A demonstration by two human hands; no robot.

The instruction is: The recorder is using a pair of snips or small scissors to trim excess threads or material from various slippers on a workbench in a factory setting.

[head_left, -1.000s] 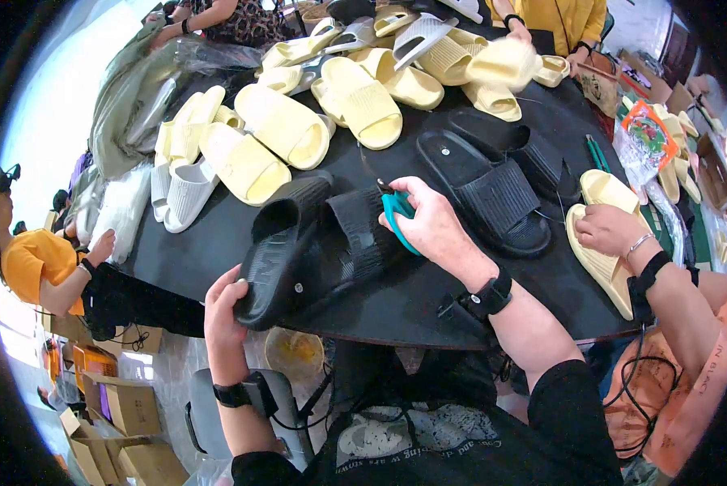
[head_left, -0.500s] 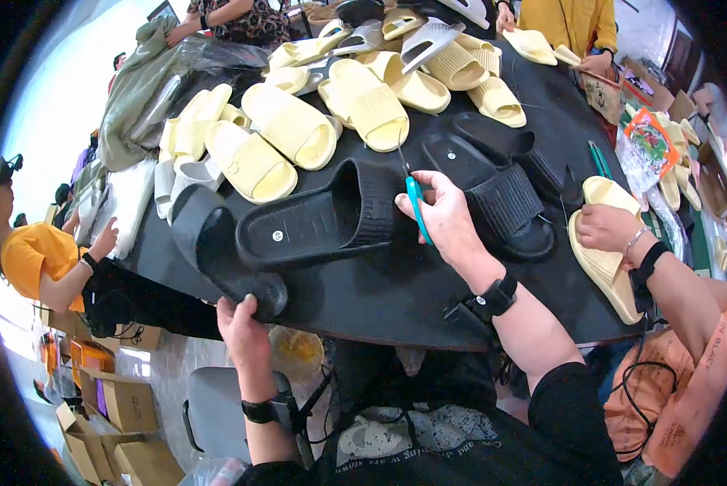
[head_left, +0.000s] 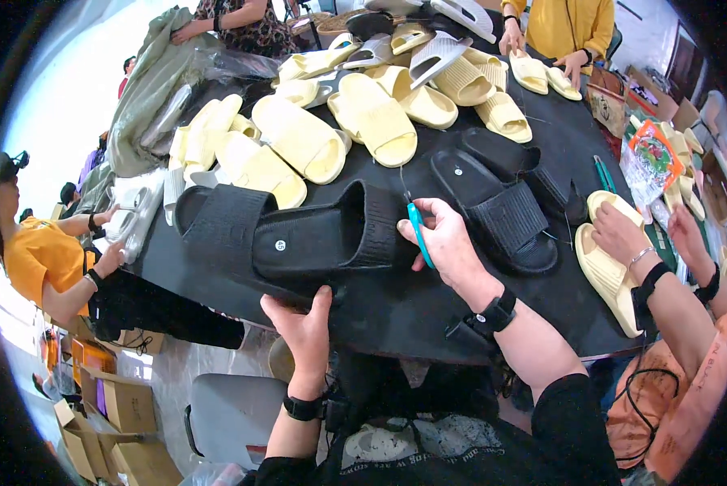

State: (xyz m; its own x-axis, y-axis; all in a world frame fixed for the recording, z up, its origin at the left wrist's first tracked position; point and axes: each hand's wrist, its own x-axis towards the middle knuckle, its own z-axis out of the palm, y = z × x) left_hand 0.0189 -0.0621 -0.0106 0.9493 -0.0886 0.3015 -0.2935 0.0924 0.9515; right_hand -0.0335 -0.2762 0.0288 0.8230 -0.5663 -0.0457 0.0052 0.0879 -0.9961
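Note:
My left hand [head_left: 300, 328] is closed on the near end of a black slide sandal [head_left: 226, 227], its ribbed strap turned up toward me. That sandal overlaps a second black slide [head_left: 319, 236], which has a round white sticker on its footbed. In my right hand [head_left: 446, 243] is a pair of teal-handled snips [head_left: 418, 231], points directed away from me, close to the second slide's strap. Another pair of black slides [head_left: 505, 212] lies to the right of my right hand. Parts of my left fingers are hidden under the sandal.
Cream slides [head_left: 299, 139] and a few grey ones [head_left: 438, 58] are heaped across the far side of the black table [head_left: 380, 328]. At right, a co-worker's hand [head_left: 620, 232] rests on a cream slide [head_left: 606, 275]. Other teal snips [head_left: 603, 174] lie nearby. A grey chair [head_left: 230, 413] stands below left.
The black slide in my left hand has swung up and right and turned, so its strap now shows beside the second slide. My right hand keeps hold of the snips, slightly lower.

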